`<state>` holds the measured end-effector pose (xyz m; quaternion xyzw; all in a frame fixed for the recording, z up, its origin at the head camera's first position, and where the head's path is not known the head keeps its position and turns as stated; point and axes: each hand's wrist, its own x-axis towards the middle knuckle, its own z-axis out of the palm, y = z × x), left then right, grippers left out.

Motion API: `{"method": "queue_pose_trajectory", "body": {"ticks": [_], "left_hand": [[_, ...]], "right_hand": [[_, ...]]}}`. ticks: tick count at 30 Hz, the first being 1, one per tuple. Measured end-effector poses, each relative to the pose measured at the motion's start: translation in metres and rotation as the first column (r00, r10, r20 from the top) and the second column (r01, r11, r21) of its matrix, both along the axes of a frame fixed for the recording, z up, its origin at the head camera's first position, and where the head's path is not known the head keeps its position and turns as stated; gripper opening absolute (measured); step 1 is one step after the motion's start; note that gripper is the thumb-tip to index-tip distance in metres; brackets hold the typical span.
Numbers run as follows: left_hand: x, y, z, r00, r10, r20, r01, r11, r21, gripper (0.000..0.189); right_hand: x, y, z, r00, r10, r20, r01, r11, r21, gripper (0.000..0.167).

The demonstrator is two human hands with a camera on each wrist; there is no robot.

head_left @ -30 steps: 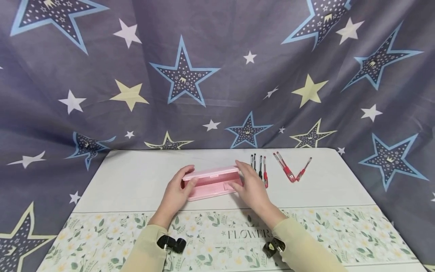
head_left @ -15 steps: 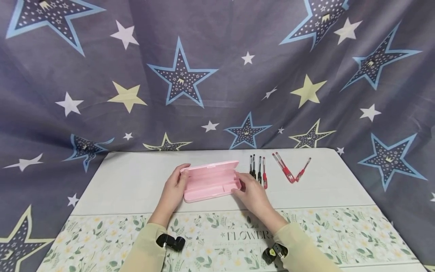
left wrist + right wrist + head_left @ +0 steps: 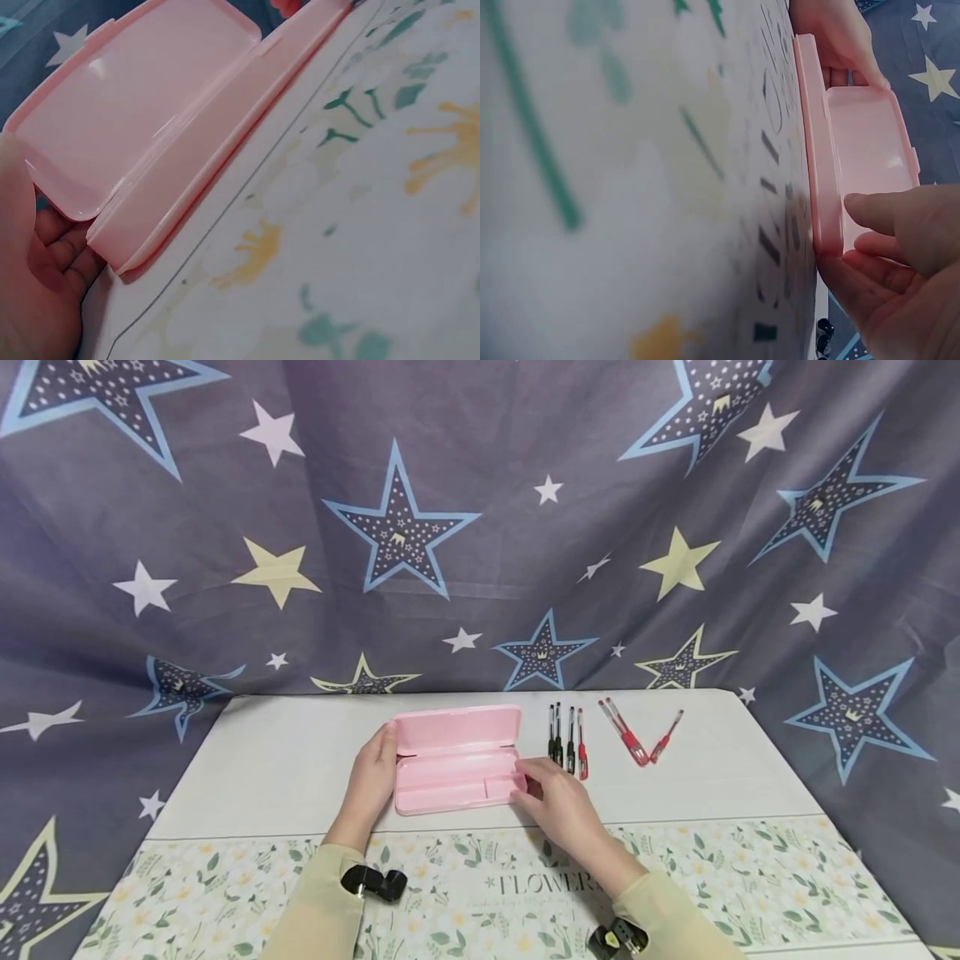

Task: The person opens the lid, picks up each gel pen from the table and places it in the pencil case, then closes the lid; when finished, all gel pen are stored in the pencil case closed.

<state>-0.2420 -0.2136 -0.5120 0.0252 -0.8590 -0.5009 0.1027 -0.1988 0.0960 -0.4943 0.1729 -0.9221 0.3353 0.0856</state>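
Observation:
A pink plastic pencil case (image 3: 450, 795) lies on the table with its lid (image 3: 459, 727) raised and tipped back. Inside it are a long compartment and a small one at the right, with nothing seen in them. My left hand (image 3: 372, 777) holds the left end, its thumb along the lid's edge; in the left wrist view the fingers (image 3: 71, 247) curl behind the lid. At the opposite end, my right hand (image 3: 558, 797) grips the right side between thumb and fingers; the right wrist view shows the thumb (image 3: 874, 210) over the rim.
Several black pens (image 3: 557, 735) and a red pen (image 3: 582, 743) lie just beyond my right hand. Farther right are more red pens (image 3: 624, 733). A floral mat (image 3: 450, 893) covers the table's near part; a starry curtain (image 3: 480, 568) hangs behind.
The case's lid has swung from nearly closed up to widely tipped back. Both hands have shifted along the case's ends, the right one down to the lower rim.

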Motion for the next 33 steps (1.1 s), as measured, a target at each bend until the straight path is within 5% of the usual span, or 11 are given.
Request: {"method": "queue_pose_trajectory", "body": {"ticks": [11, 20, 26, 33], "left_hand": [[-0.002, -0.004, -0.001, 1.000, 0.004, 0.025, -0.005, 0.999, 0.033, 0.054], [-0.004, -0.004, -0.003, 1.000, 0.006, -0.007, -0.005, 0.999, 0.048, 0.051], [-0.003, -0.003, -0.003, 1.000, 0.007, -0.014, -0.006, 0.999, 0.043, 0.051], [-0.002, -0.002, -0.002, 1.000, 0.007, -0.016, -0.006, 0.999, 0.042, 0.051]], "right_hand": [[0.010, 0.002, 0.002, 0.999, 0.039, 0.030, -0.040, 0.999, 0.009, 0.052], [0.007, 0.012, 0.003, 0.994, 0.103, 0.037, -0.103, 0.994, 0.017, 0.054], [-0.005, 0.025, 0.005, 0.992, 0.123, -0.013, -0.123, 0.992, 0.019, 0.049], [-0.035, 0.051, 0.013, 0.988, 0.084, -0.131, -0.068, 0.989, 0.128, 0.047]]}}
